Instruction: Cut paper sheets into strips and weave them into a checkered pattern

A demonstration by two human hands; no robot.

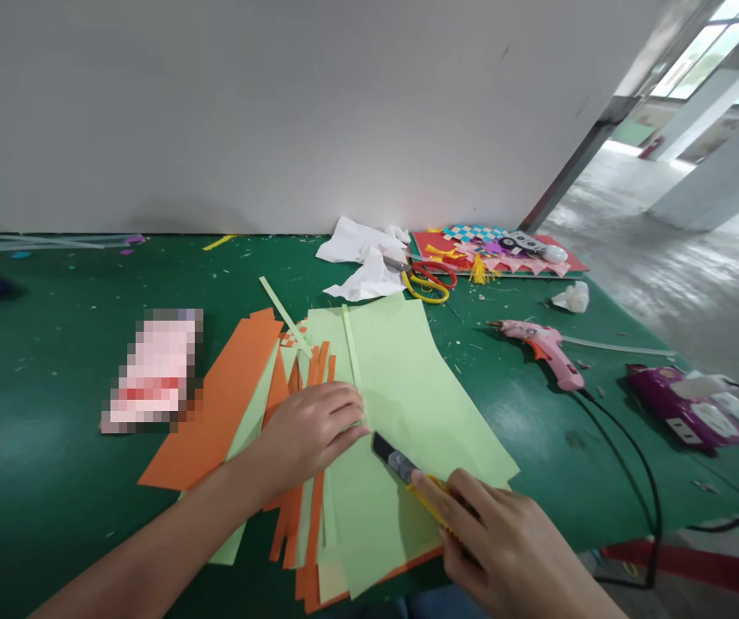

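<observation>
A yellow-handled utility knife [401,464] is in my right hand [498,533], its dark blade over a light green paper sheet [401,361] and pointing up and left toward my left fingertips. My left hand [318,425] rests on the paper with its fingers bent and close together. A narrow light green paper strip [350,340] runs down to those fingers, which cover its lower end. Under and beside the left hand lie several orange paper strips [296,524]. An orange paper sheet [221,404] is left of them, partly over more green paper.
A pink glue gun [546,348] with a black cord lies on the green table [86,516], near a purple packet [685,408]. Scissors [430,279] and crumpled white paper [369,258] are at the back, beside a red board [563,249] of decorations. A blurred pink object [156,361] is at left.
</observation>
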